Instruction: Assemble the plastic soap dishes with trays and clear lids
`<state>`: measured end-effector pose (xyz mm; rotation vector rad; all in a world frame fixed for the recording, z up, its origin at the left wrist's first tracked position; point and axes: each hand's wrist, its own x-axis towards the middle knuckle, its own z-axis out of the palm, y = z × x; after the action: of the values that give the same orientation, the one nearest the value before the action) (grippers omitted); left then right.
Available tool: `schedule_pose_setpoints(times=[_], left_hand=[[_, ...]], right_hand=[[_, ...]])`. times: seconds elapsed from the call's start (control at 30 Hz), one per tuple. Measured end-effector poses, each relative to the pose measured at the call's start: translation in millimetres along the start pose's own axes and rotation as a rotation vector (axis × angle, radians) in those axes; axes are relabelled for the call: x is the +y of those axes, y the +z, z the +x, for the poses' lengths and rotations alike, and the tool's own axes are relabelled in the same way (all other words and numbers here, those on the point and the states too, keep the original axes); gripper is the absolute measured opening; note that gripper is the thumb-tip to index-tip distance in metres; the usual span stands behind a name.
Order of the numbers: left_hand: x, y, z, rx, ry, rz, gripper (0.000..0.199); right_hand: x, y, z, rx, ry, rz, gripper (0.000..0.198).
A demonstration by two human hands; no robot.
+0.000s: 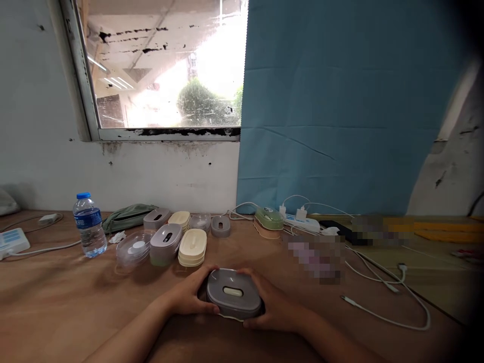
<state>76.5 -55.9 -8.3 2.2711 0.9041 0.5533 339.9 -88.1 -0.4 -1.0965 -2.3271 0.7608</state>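
Between both hands is a grey rounded plastic box [238, 305] with a lid; a pale cream piece shows in the oval slot on top, and a thin cream edge shows along its bottom. My left hand [198, 292] grips its left end, thumb along the near side and fingers at the far edge. The right end is gripped by my right hand [266, 302] in the same way. Beyond the hands stand a stack of grey slotted lids [165, 244], a stack of cream lids [192, 247] and clear plastic covers [134, 249].
A water bottle [88, 227] and a green pouch [128, 218] stand at the left back. Farther back are a grey slotted part [220, 226] and a green lidded box [269, 218]. White charging cables [393, 322] and a power strip [302, 222] lie on the right.
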Motion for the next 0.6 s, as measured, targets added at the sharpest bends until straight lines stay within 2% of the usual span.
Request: schedule_pose_setpoints(times=[0.17,0.27,0.33,0.4,0.47,0.5,0.53,0.6], left_hand=[[0,2,-2,-0.024,0.031,0.090,0.088],[3,2,-3,0.050,0.176,0.219,0.089],[6,-2,2,0.163,0.270,0.313,0.077],[5,-12,12,0.258,0.293,0.419,0.054],[-2,-27,29,0.321,0.237,0.503,0.029],[-8,-36,39,0.377,0.180,0.522,0.024],[-15,-45,51,0.452,0.091,0.527,0.025],[-31,-63,74,0.526,0.006,0.517,0.031]], right_hand=[[1,0,1,-0.005,0.002,0.019,0.089],[2,0,1,0.006,-0.016,0.033,0.089],[2,-1,1,0.012,-0.027,0.041,0.088],[1,-2,0,0.012,-0.020,0.043,0.088],[-2,-4,-2,0.008,0.004,0.036,0.088],[-3,-6,-3,0.002,0.018,0.030,0.088],[-4,-7,-3,-0.005,0.032,0.024,0.088],[-6,-10,-4,-0.021,0.057,0.015,0.089]])
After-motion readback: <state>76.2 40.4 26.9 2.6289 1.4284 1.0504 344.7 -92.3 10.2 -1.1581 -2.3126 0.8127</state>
